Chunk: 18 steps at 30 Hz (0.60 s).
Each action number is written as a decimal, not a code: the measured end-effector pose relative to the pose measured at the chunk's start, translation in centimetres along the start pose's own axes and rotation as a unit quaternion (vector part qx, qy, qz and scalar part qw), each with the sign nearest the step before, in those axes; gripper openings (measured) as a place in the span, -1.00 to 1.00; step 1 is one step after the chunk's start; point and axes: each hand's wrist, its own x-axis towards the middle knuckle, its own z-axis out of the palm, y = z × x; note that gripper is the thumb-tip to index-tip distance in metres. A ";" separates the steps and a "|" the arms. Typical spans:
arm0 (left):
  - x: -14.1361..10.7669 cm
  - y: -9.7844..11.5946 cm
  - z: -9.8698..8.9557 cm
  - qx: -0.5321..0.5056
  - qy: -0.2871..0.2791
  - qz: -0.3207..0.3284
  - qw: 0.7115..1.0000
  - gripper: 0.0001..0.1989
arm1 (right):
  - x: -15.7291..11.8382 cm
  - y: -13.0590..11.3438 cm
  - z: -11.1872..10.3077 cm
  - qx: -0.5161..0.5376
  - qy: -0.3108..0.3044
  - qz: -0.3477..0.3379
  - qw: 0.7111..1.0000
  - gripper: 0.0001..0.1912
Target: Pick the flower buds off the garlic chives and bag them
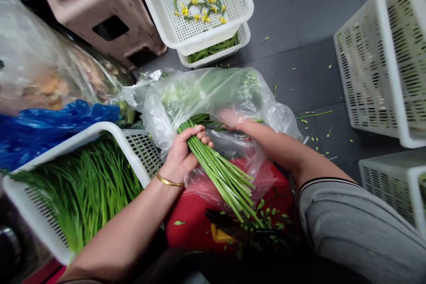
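Note:
My left hand, with a gold bracelet at the wrist, is wrapped round a bundle of long green stalks. Their pale cut ends fan out toward the lower right, over a red surface. Past the bundle, my right hand reaches into a clear plastic bag that holds more green stalks. Plastic blurs and covers its fingers, so what they hold is hidden. A dark tool with a yellow part lies near my lap among small green buds.
At the left, a white basket holds long green leaves beside blue plastic. A white basket with yellow flowers stands ahead, near a pinkish stool. White crates stand at the right; scraps dot the grey floor.

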 end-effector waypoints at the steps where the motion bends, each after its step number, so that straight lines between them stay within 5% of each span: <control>1: 0.0 0.0 0.0 0.001 -0.003 0.000 1.000 -0.88 | 0.1 -0.6 0.0 0.003 0.001 -0.007 1.000 -0.50; 7: 0.0 -0.1 0.0 -0.010 -0.003 -0.006 1.000 -0.87 | 1.3 -2.5 -0.5 0.021 -0.027 -0.007 0.999 -0.68; 13: 0.2 -0.1 -0.1 -0.010 -0.009 -0.015 1.000 -0.92 | -1.2 3.1 -1.8 0.006 -0.029 0.055 0.998 -0.62; 18: 0.2 -0.2 -0.1 -0.001 0.002 -0.018 1.000 -0.91 | -3.6 4.2 1.0 -0.011 -0.029 0.063 0.998 -0.63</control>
